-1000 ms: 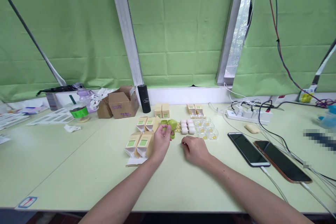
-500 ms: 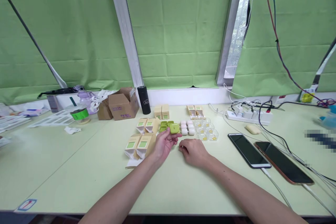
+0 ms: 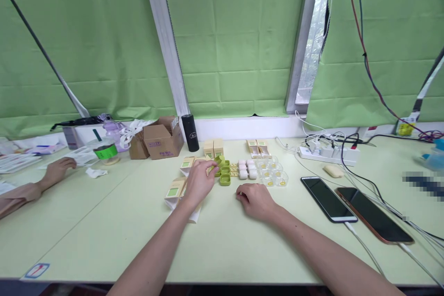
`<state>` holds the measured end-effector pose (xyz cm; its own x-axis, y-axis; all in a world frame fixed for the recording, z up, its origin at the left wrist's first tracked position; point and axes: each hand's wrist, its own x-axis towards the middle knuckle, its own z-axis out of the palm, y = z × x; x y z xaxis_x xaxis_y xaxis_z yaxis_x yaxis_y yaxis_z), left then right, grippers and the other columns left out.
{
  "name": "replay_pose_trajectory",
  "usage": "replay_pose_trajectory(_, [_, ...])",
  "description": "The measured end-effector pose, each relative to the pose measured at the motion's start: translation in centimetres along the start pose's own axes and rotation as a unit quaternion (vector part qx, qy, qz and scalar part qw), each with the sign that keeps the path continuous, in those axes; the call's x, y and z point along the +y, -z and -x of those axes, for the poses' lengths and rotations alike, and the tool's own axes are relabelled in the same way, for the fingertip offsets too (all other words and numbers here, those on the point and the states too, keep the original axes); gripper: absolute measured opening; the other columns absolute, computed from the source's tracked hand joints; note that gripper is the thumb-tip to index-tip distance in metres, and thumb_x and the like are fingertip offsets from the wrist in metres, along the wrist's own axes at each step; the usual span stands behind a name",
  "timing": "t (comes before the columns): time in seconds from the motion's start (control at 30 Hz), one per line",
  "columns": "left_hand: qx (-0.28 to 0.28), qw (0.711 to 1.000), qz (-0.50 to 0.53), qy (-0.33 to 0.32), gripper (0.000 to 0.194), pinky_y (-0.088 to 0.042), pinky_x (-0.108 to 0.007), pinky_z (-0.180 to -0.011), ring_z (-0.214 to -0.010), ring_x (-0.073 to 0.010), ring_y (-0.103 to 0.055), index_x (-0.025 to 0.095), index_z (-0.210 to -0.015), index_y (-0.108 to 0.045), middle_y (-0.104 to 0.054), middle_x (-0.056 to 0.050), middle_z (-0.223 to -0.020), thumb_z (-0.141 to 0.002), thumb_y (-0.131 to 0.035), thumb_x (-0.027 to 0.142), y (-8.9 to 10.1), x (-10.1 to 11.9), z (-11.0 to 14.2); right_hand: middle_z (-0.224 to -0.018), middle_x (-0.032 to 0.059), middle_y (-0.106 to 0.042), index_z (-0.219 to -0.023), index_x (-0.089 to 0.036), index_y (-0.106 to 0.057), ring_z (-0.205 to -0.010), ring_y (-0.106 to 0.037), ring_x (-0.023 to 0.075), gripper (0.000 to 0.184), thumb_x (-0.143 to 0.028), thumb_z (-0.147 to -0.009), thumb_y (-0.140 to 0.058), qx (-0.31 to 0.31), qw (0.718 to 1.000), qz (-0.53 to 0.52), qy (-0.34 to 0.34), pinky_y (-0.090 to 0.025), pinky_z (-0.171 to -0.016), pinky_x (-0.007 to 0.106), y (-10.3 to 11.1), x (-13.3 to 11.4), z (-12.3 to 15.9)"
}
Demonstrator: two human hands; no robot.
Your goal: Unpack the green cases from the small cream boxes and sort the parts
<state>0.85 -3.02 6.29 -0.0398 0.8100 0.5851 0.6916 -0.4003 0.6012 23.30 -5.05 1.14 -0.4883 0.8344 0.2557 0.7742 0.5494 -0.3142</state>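
Observation:
My left hand (image 3: 201, 179) reaches over the small beige boxes, its thumb and fingers closed on a tilted green case (image 3: 219, 161). More green cases (image 3: 225, 180) stand in a group beside the fingertips; the hand hides part of them. Just right of these lie small yellow pieces (image 3: 233, 170), then white rounded cases (image 3: 243, 174) in rows and clear plastic shells (image 3: 281, 179) with yellow spots. Below my left hand, beige boxes with green windows (image 3: 172, 191) are partly covered. My right hand (image 3: 256, 200) rests on the table with curled fingers, holding nothing that shows.
Behind stand beige boxes (image 3: 213, 149), open-front boxes (image 3: 258, 149), a black bottle (image 3: 190, 133) and a cardboard carton (image 3: 163, 138). Two phones (image 3: 329, 199) with cables and a power strip (image 3: 329, 155) are at right. Another person's hand (image 3: 58, 171) is at far left, near a lidded cup (image 3: 106, 151).
My left hand has moved left and turned palm down. A column of green cases now shows right of it. Another person's hand has come in at left. My right hand has stayed put.

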Motion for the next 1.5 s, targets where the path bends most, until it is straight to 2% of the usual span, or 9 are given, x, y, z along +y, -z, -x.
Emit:
replay_pose_trajectory(0.1, [-0.005, 0.988, -0.145, -0.061, 0.013, -0.04, -0.051, -0.099, -0.112, -0.0354, -0.054, 0.031, -0.081, -0.082, -0.077, -0.009, -0.095, -0.083, -0.071, 0.025, 1.1, -0.8, -0.2, -0.092, 0.0017, -0.077, -0.09, -0.023, -0.072, -0.077, -0.066, 0.0165, 0.018, -0.018, -0.095, -0.055, 0.006, 1.0, 0.003, 0.002, -0.026, -0.062, 0.028, -0.1, 0.0, 0.0])
replay_pose_trajectory(0.23, [-0.046, 0.972, -0.22, -0.077, 0.014, -0.036, -0.053, -0.098, -0.11, -0.0371, -0.051, 0.031, -0.074, -0.082, -0.076, -0.012, -0.085, -0.082, -0.072, 0.025, 1.6, -1.5, -0.2, -0.09, 0.0014, -0.076, -0.089, -0.022, -0.072, -0.076, -0.065, 0.0157, 0.017, -0.017, -0.094, -0.056, 0.004, 1.0, 0.01, 0.002, -0.025, -0.061, 0.028, -0.1, -0.2, 0.0])
replay_pose_trajectory(0.47, [-0.099, 0.955, -0.263, -0.091, 0.022, -0.036, -0.053, -0.094, -0.1, -0.0361, -0.051, 0.028, -0.059, -0.076, -0.07, -0.016, -0.071, -0.08, -0.074, 0.034, 1.1, -1.7, 0.3, -0.09, 0.0012, -0.076, -0.088, -0.023, -0.072, -0.075, -0.064, 0.0158, 0.019, -0.016, -0.094, -0.055, -0.003, 1.0, 0.007, 0.0, -0.025, -0.062, 0.028, 0.0, -0.3, 0.0])
replay_pose_trajectory(0.73, [-0.141, 0.932, -0.321, -0.093, 0.026, -0.036, -0.051, -0.09, -0.098, -0.037, -0.053, 0.023, -0.051, -0.064, -0.068, -0.018, -0.069, -0.073, -0.065, 0.01, 0.2, -1.3, 0.8, -0.088, 0.0008, -0.076, -0.087, -0.024, -0.071, -0.072, -0.063, 0.0151, 0.02, -0.019, -0.095, -0.054, 0.006, 1.0, 0.006, 0.005, -0.025, -0.061, 0.029, 0.1, -0.4, 0.1])
replay_pose_trajectory(0.93, [-0.135, 0.937, -0.31, -0.09, 0.03, -0.036, -0.049, -0.091, -0.095, -0.0364, -0.054, 0.022, -0.047, -0.052, -0.064, -0.017, -0.063, -0.07, -0.064, 0.009, -0.4, -1.8, 1.1, -0.087, 0.0004, -0.076, -0.085, -0.023, -0.071, -0.072, -0.063, 0.0153, 0.019, -0.019, -0.094, -0.054, 0.007, 1.0, 0.005, 0.009, -0.024, -0.06, 0.029, 0.3, -0.4, 0.2])
replay_pose_trajectory(1.1, [-0.15, 0.927, -0.333, -0.087, 0.023, -0.036, -0.05, -0.092, -0.097, -0.0368, -0.053, 0.022, -0.054, -0.06, -0.064, -0.018, -0.064, -0.073, -0.061, 0.01, -0.6, -2.1, 1.1, -0.087, 0.0005, -0.076, -0.084, -0.023, -0.07, -0.071, -0.062, 0.015, 0.019, -0.019, -0.094, -0.054, 0.005, 1.0, 0.004, 0.007, -0.023, -0.06, 0.029, 0.2, -0.5, 0.2])
replay_pose_trajectory(1.33, [-0.21, 0.898, -0.384, -0.045, 0.021, -0.032, -0.046, -0.09, -0.105, -0.0344, -0.051, 0.019, -0.064, -0.067, -0.072, -0.017, -0.081, -0.078, -0.057, 0.007, -0.1, -0.8, 1.0, -0.086, 0.0019, -0.075, -0.083, -0.021, -0.069, -0.07, -0.061, 0.0143, 0.02, -0.019, -0.094, -0.053, -0.005, 1.0, -0.004, 0.01, -0.022, -0.06, 0.028, 0.4, -0.5, 0.1])
replay_pose_trajectory(1.5, [-0.206, 0.891, -0.4, -0.055, 0.02, -0.03, -0.046, -0.088, -0.106, -0.0355, -0.051, 0.018, -0.069, -0.069, -0.073, -0.017, -0.084, -0.082, -0.057, 0.009, -0.1, -0.9, 1.0, -0.088, 0.0024, -0.075, -0.086, -0.021, -0.069, -0.073, -0.063, 0.0151, 0.02, -0.019, -0.095, -0.052, -0.008, 1.0, -0.002, 0.013, -0.023, -0.061, 0.028, 0.4, -0.4, 0.1])
